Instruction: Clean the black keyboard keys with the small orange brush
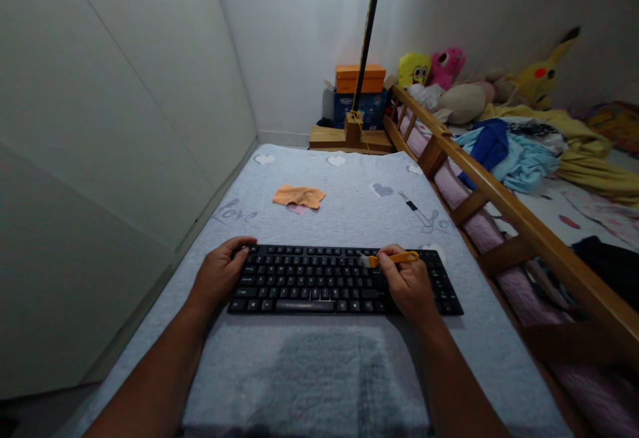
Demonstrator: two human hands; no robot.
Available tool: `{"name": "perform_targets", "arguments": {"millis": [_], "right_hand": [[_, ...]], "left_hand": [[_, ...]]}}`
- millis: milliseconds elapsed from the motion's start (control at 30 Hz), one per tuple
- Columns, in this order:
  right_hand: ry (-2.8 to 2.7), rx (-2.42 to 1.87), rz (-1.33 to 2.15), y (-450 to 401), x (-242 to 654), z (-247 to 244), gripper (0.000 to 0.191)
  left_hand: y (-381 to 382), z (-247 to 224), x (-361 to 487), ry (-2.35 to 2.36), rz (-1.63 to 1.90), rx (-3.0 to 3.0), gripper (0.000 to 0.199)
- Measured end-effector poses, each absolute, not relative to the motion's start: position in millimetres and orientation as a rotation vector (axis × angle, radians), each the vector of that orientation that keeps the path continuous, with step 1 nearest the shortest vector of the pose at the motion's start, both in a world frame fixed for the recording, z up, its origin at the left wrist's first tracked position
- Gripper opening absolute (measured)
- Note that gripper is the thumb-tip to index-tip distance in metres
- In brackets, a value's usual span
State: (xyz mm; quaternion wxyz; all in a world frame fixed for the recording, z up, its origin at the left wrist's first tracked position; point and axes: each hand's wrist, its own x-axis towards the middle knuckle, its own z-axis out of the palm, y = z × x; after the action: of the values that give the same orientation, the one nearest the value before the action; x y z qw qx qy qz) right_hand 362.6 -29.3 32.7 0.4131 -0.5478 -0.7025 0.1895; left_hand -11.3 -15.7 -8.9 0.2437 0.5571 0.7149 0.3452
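Pretty dim, coolish light, brightest on the back wall (294, 25), corners going dark. Soft shadow over the near part of the sheet (349, 221). Edges look wide-angle stretched, keyboard (299, 281) lettering's kinda mushy.

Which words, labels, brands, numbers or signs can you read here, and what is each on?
"Love": pale blue cover, left side.
"Lo": same cover, right side, faint; any further letters unclear.
Black keyboard: key markings too small to read.
Blue box: lettering too blurred to read.
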Motion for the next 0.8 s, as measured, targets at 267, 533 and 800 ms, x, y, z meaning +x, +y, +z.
{"name": "perform_targets", "arguments": {"millis": [267, 533, 800], "right_hand": [[-1.715, -1.388, 0.529, -29, 366, 31, 0.030], [-1.728, -1.368, 0.504, -32, 373, 40, 0.031], [-1.809, -1.370, 0.547, -33, 375, 40, 0.030]], "left_hand": [[-16, -6, -10, 1.958, 0.947, 1.508, 0.045], [-17, -3, -8, 1.945, 0.945, 1.510, 0.047], [-16, -4, -9, 1.960, 0.931, 1.505, 0.047]]}}
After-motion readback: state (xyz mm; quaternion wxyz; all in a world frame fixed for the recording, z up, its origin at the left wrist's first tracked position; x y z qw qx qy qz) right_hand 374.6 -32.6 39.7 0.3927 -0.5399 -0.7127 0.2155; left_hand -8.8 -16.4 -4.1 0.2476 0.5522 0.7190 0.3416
